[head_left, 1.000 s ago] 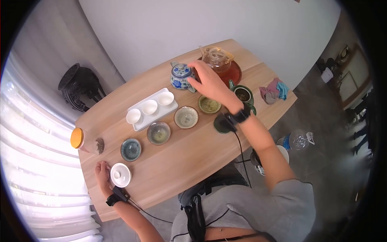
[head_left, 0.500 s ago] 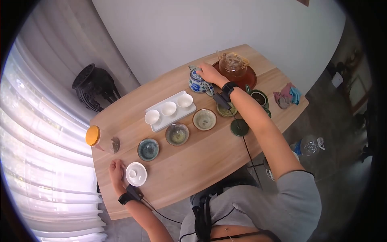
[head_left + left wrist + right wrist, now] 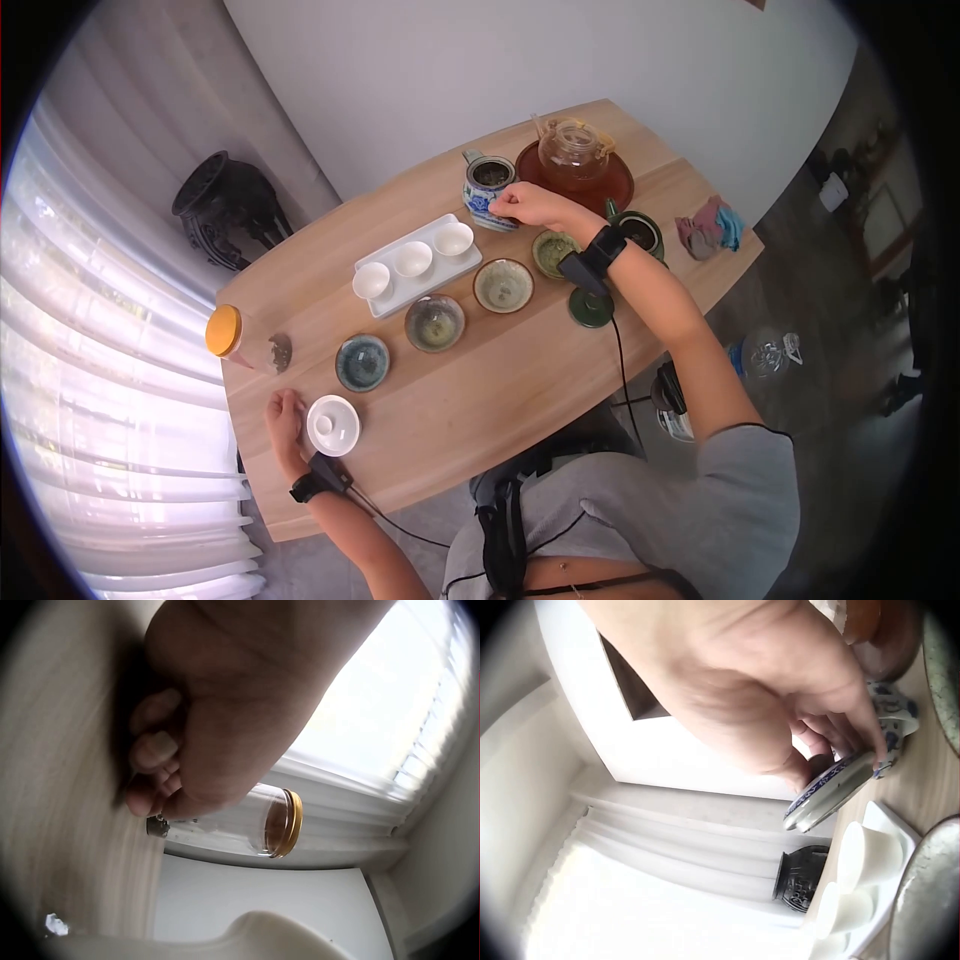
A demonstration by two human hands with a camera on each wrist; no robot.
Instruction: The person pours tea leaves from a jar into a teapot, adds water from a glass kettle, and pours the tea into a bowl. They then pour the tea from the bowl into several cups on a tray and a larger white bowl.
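My right hand [image 3: 538, 205] pinches the teapot's lid [image 3: 829, 791] by its knob, with the lid tilted on edge in the right wrist view. Just beside it stands the blue-and-white teapot [image 3: 478, 200], its mouth uncovered and dark inside. My left hand [image 3: 284, 420] rests on the table at the near left, fingers loosely curled and holding nothing. A white lidded bowl [image 3: 345, 440] sits right next to that hand. Beyond it in the left wrist view lies a clear jar [image 3: 240, 825] with a yellow lid.
Three white cups stand on a white tray [image 3: 420, 280]. A row of glazed bowls, including a blue-green bowl [image 3: 362, 362], crosses the table [image 3: 480, 380]. At the back right are a glass teapot [image 3: 573, 150] on a red tray [image 3: 622, 190], a green teapot [image 3: 638, 232] and a cloth [image 3: 710, 228].
My right hand has gripped the blue-and-white teapot's lid and lifted it off, moving it toward me and uncovering the mouth. The left hand stays by the white lidded bowl.
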